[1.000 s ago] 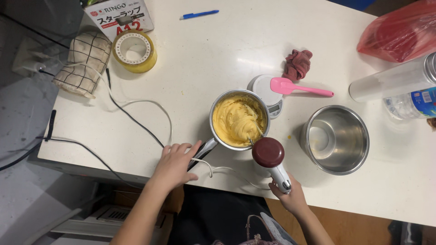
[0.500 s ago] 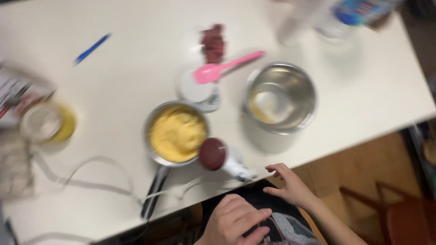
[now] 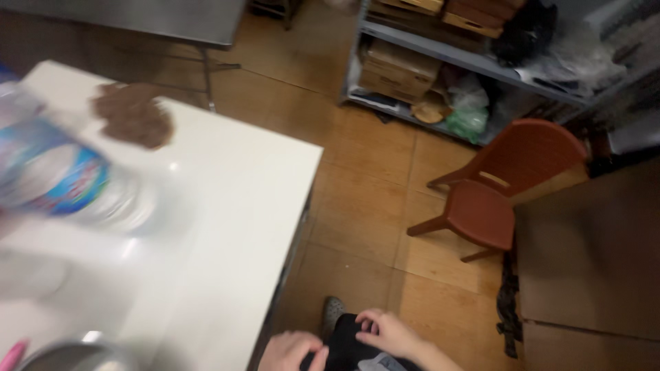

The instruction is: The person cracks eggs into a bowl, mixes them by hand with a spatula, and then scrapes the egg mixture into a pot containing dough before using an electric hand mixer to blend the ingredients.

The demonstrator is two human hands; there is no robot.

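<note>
1. The room has a worn tan tiled floor (image 3: 357, 206); a white bench (image 3: 227, 227) fills the left half of the head view, and a metal shelf rack (image 3: 481, 65) loaded with cardboard boxes (image 3: 399, 65) and bags runs along 12 to 2 o'clock.

2. Both hands are off the bench, low at 6 o'clock. The left hand (image 3: 289, 352) and right hand (image 3: 388, 331) rest on a dark cloth or garment (image 3: 347, 343) at the person's lap. The right fingers curl over its edge and the left hand lies against it; whether either grip truly pinches the cloth I cannot tell, as the view is cut off at the bottom.

3. As a judgement: no work on the bench is in hand at this moment. The hands are busy only with the cloth, and nothing on the bench is touched.

4. On the bench, a blurred clear plastic bottle (image 3: 62, 182) with a blue label lies at 9 o'clock, and a brown crumpled rag (image 3: 134, 120) sits beyond it at 10 o'clock. The rim of a steel bowl (image 3: 75, 354) and a pink tip (image 3: 12, 356) of some utensil show at 7 o'clock.

5. A shoe (image 3: 333, 310) is on the floor just above the hands. A red-brown plastic chair (image 3: 502, 185) stands at 3 o'clock, well apart, beside a brown cabinet side (image 3: 591, 261).

6. Nothing stands between the hands and the bench edge; the chair is the nearest obstacle on the right.
</note>
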